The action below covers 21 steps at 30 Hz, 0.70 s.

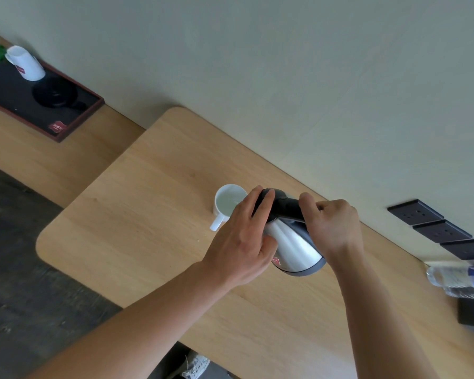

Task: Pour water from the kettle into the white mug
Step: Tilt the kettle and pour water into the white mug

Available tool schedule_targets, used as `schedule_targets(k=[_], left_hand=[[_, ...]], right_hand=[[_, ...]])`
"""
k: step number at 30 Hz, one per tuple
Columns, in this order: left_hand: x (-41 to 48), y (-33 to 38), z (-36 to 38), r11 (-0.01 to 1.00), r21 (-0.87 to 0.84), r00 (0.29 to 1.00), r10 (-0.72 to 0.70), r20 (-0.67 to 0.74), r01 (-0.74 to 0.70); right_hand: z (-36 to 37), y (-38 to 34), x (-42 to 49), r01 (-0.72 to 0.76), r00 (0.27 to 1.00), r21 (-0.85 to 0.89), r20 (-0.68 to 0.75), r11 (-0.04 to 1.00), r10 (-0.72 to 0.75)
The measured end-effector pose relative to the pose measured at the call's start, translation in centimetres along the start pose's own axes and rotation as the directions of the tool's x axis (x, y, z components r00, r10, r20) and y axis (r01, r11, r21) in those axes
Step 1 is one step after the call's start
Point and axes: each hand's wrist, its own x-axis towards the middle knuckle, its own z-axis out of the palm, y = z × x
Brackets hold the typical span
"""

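A steel kettle (294, 247) with a black lid and handle is tilted toward the white mug (228, 201), its top end over the mug's rim. My right hand (333, 228) is closed around the black handle. My left hand (244, 239) lies flat against the kettle's lid and side, fingers spread. The mug stands upright on the wooden table (153, 214), its handle pointing toward me. The spout is hidden behind my left hand, so no stream of water can be seen.
A dark tray (74, 116) at the far left holds the black kettle base (56, 92) and another white cup (25, 62) upside down. Plastic water bottles (460, 276) lie at the right edge. Black wall sockets (441, 231) sit behind them.
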Motion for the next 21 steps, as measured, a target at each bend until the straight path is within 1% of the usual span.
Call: schedule_targets(k=[21], left_hand=[[-0.05, 0.31, -0.12, 1.0, 0.004, 1.0, 0.009, -0.004, -0.009]], right_hand=[[-0.12, 0.25, -0.38, 0.008, 1.0, 0.029, -0.02, 1.0, -0.008]])
